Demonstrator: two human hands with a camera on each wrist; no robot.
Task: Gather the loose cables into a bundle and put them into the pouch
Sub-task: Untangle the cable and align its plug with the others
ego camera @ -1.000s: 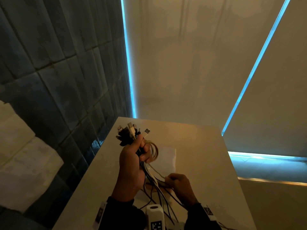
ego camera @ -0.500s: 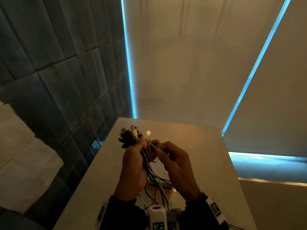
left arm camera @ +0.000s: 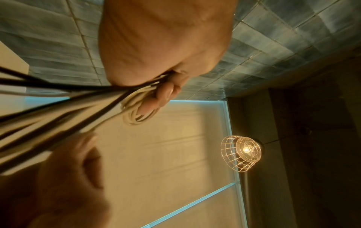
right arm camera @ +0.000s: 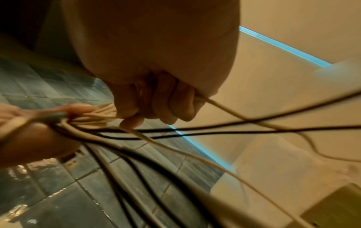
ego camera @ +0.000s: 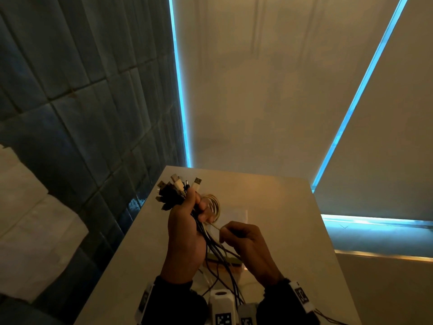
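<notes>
Progress stands at the gathering stage, by my judgement, with nothing yet in the pouch.

Nearest me, loose black and cream cable tails [ego camera: 225, 275] hang from my fists down to the pale tabletop [ego camera: 281, 207], unbundled and crossing one another. Among them, on the table under my hands, lies a flat olive-tan object [ego camera: 230, 260] that may be the pouch; I cannot confirm this, as the cables and my wrists cover most of it.

My right hand [ego camera: 248, 247] sits near and to the right, fingers curled, pinching a single cream cable strand [ego camera: 216, 226] between thumb and forefinger. The right wrist view shows the same strand leaving the fist.

Just beyond it and to the left, my left hand [ego camera: 185, 231] is clenched round the main bundle of black and white cables [ego camera: 199, 225], held upright above the table. A small cream coil of wound cable [ego camera: 214, 206] is looped over its fingertips; the left wrist view confirms several turns.

Farthest, the cluster of USB plug ends [ego camera: 178, 187] fans out above the left fist, roughly level with one another.

Done: plug ends collected, one cable partly coiled.
Outstanding: winding in the remaining tails, securing the bundle, opening the pouch, inserting the bundle.

A white sheet of paper [ego camera: 236, 215] lies on the table beyond my hands.
</notes>
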